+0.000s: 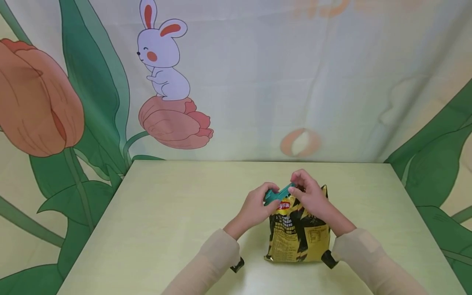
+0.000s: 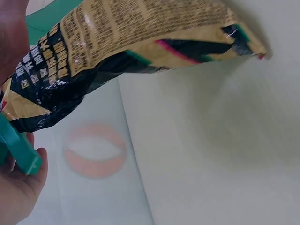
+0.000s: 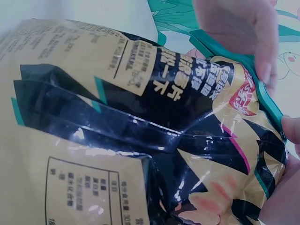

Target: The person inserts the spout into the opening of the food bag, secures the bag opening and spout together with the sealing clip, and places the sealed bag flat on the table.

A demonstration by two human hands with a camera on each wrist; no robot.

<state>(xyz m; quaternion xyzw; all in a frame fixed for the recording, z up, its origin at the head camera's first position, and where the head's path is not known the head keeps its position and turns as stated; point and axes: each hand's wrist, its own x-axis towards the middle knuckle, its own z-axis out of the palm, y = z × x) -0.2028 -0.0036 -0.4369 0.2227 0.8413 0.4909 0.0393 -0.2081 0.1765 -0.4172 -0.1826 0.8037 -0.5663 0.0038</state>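
A gold and black snack bag [image 1: 317,241] stands on the table, its printed side towards the head camera. Along its top edge lies a teal bag clip [image 1: 284,192]; I cannot tell whether the clip is closed. My left hand [image 1: 255,207] grips the clip's left end between thumb and fingers. At the other end, my right hand [image 1: 311,196] pinches the clip against the top of the bag. The right wrist view shows the clip [image 3: 269,101] running along the bag's upper edge. Up close, the bag [image 2: 154,28] looks full and slightly creased.
The pale table [image 1: 166,229] runs back to a printed curtain [image 1: 250,82] with a rabbit and tulips. Black wrist cameras sit by both sleeves, the right one [image 1: 329,259] close to the bag's lower corner.
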